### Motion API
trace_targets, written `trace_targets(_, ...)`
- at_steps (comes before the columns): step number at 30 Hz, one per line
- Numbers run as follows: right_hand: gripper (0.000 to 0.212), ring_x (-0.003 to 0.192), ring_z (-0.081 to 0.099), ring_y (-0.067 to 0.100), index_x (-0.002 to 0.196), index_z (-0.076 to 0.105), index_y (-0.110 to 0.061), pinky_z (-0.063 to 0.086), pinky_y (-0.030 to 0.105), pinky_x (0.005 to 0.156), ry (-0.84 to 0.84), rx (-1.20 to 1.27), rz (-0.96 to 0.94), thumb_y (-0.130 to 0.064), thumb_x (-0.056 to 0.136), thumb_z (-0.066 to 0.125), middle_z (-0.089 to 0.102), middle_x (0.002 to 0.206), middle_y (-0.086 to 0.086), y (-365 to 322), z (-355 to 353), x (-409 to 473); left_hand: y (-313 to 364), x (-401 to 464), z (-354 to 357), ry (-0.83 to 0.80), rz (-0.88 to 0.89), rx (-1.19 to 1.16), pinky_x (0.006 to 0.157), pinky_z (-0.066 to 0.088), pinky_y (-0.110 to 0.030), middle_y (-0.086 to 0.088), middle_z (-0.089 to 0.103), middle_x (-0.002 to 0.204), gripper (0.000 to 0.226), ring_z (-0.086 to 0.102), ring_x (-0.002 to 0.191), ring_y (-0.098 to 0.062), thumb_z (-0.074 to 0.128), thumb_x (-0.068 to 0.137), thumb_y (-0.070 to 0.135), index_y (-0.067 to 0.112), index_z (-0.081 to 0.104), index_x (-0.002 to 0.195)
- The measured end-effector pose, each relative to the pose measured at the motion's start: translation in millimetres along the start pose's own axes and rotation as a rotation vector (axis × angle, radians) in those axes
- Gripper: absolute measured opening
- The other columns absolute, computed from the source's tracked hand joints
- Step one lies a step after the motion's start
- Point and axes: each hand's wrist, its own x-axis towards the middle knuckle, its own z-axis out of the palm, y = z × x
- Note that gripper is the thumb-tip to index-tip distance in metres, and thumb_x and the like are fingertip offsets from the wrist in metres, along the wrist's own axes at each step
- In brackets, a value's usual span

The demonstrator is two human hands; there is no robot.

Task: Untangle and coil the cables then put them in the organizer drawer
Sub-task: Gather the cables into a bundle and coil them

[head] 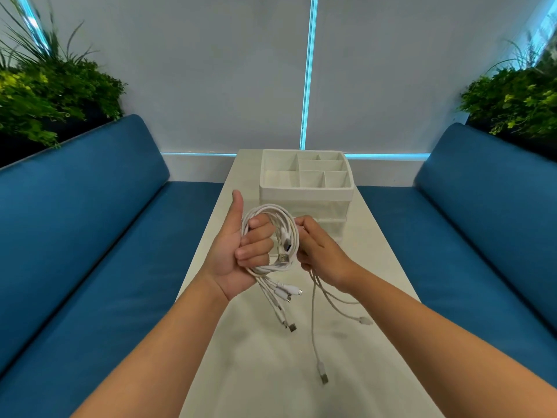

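My left hand [238, 245] grips a coil of white cables [281, 227] above the table, fingers curled through the loops and thumb pointing up. Several connector ends [286, 297] hang below that hand. My right hand [319, 251] pinches the right side of the coil and holds another white cable [315, 327] that dangles down to a USB plug [323, 374] near the tabletop. Behind the hands stands the white organizer [306, 193], its top tray split into several compartments; its drawer front is mostly hidden by the hands and the coil.
The long white table [376, 267] runs away from me to the wall. Blue cushioned benches [99, 236] flank it on both sides, with green plants [54, 95] behind each backrest.
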Motion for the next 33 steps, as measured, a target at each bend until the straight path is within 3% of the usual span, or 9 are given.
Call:
trace_targets(8, 0.016, 0.066, 0.049, 0.005, 0.099, 0.045, -0.048, 0.041, 0.027, 0.067, -0.077, -0.468, -0.127, -0.034, 0.103, 0.040, 0.053, 0.072, -0.014, 19, 18, -8, -3, 7, -1, 0.169, 0.227, 0.040, 0.040, 0.033, -0.014, 0.006, 0.033, 0.061, 0.034, 0.033, 0.042, -0.004, 0.054, 0.091, 0.047, 0.015, 0.048, 0.080)
trace_targets(11, 0.026, 0.067, 0.051, 0.009, 0.083, 0.041, -0.045, 0.041, 0.029, 0.064, -0.136, -0.531, -0.090, -0.028, 0.103, 0.041, 0.057, 0.076, -0.010, 18, 22, -8, -5, 8, 1, 0.292, 0.351, 0.177, 0.047, 0.037, -0.016, 0.004, 0.037, 0.066, 0.019, 0.036, 0.049, -0.005, 0.057, 0.091, 0.031, 0.013, 0.052, 0.089)
trace_targets(15, 0.019, 0.074, 0.060, 0.026, 0.105, 0.057, -0.024, 0.051, 0.043, 0.071, -0.212, -0.647, -0.055, -0.034, 0.102, 0.041, 0.067, 0.084, 0.005, 17, 20, -6, -9, 9, 6, 0.417, 0.404, 0.352, 0.050, 0.044, -0.019, 0.003, 0.048, 0.060, 0.023, 0.047, 0.050, -0.007, 0.048, 0.102, 0.026, 0.011, 0.053, 0.086)
trace_targets(18, 0.022, 0.082, 0.065, 0.023, 0.116, 0.059, -0.031, 0.053, 0.041, 0.076, -0.262, -0.724, -0.085, -0.031, 0.097, 0.049, 0.072, 0.094, 0.000, 12, 19, -5, -14, 14, 3, 0.491, 0.421, 0.478, 0.056, 0.047, -0.022, 0.002, 0.052, 0.061, 0.018, 0.050, 0.057, -0.010, 0.050, 0.102, 0.025, 0.008, 0.054, 0.099)
trace_targets(21, 0.025, 0.081, 0.063, 0.019, 0.119, 0.060, -0.035, 0.052, 0.036, 0.075, -0.274, -0.764, -0.067, -0.030, 0.095, 0.054, 0.072, 0.095, -0.004, 7, 14, -6, -17, 19, -1, 0.574, 0.479, 0.556, 0.078, 0.057, -0.035, 0.003, 0.058, 0.067, 0.034, 0.056, 0.057, -0.008, 0.053, 0.101, 0.017, 0.006, 0.045, 0.133)
trace_targets(24, 0.008, 0.075, 0.056, 0.021, 0.098, 0.055, -0.031, 0.044, 0.035, 0.068, -0.254, -0.842, -0.037, -0.035, 0.098, 0.049, 0.061, 0.077, -0.007, 8, 7, -6, -19, 19, -6, 0.626, 0.513, 0.739, 0.094, 0.055, -0.048, 0.009, 0.066, 0.079, 0.034, 0.059, 0.056, -0.005, 0.052, 0.102, 0.019, 0.012, 0.043, 0.134)
trace_targets(26, 0.014, 0.072, 0.052, 0.021, 0.088, 0.048, -0.032, 0.039, 0.035, 0.065, -0.229, -0.854, -0.051, -0.037, 0.100, 0.045, 0.054, 0.070, -0.008, 8, 8, -8, -21, 20, -8, 0.627, 0.514, 0.772, 0.092, 0.056, -0.047, 0.021, 0.068, 0.082, 0.039, 0.056, 0.054, -0.005, 0.050, 0.102, 0.020, 0.004, 0.041, 0.137)
trace_targets(29, 0.019, 0.069, 0.050, 0.018, 0.085, 0.049, -0.032, 0.039, 0.035, 0.065, -0.235, -0.853, -0.071, -0.039, 0.101, 0.042, 0.053, 0.067, -0.007, 10, 9, -12, -23, 20, -10, 0.614, 0.531, 0.738, 0.086, 0.057, -0.043, 0.012, 0.070, 0.083, 0.035, 0.060, 0.052, -0.007, 0.047, 0.104, 0.022, 0.010, 0.040, 0.136)
trace_targets(33, 0.031, 0.063, 0.047, 0.009, 0.090, 0.058, -0.031, 0.038, 0.030, 0.064, -0.261, -0.792, -0.069, -0.049, 0.101, 0.035, 0.049, 0.063, -0.006, 10, 11, -18, -20, 17, -14, 0.698, 0.565, 0.670, 0.053, 0.049, -0.025, 0.002, 0.055, 0.059, 0.037, 0.050, 0.051, -0.013, 0.042, 0.105, 0.030, 0.002, 0.055, 0.124)
